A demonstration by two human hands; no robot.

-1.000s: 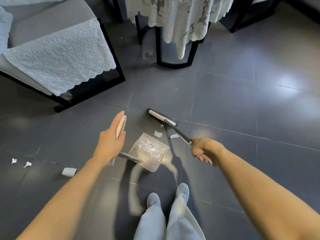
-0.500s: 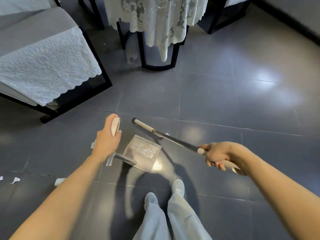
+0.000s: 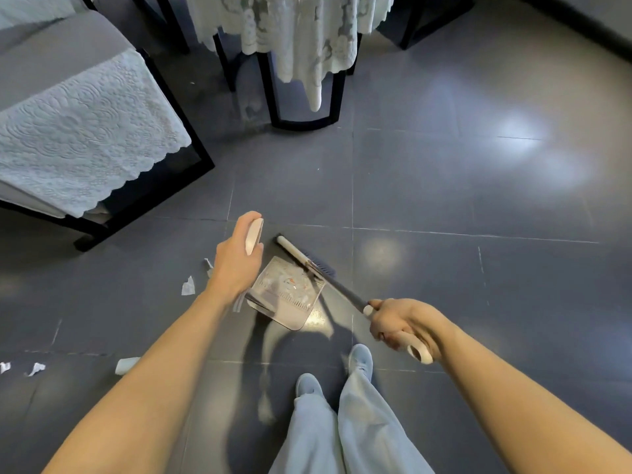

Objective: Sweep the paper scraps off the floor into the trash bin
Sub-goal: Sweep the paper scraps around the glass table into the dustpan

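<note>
At centre frame, my left grip (image 3: 236, 265) clamps the dustpan (image 3: 287, 297) handle, my right grip (image 3: 400, 325) the broom (image 3: 297, 252); any tilt, I judge, spills its scraps (image 3: 290, 282).

The left hand (image 3: 236, 265) gripped the clear plastic dustpan's (image 3: 290, 295) white handle; the right hand (image 3: 400, 323) held the white-headed, grey-handled broom (image 3: 307, 261) at its mouth, torn white paper scraps (image 3: 188, 286) on the dark tiled floor (image 3: 444, 200).

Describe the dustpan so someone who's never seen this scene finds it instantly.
On the dark tiled floor, just ahead of the shoes, look between the left hand and the right hand. The dustpan is the transparent tray with paper scraps inside, unlike the white-backed broom at its far edge.
</note>
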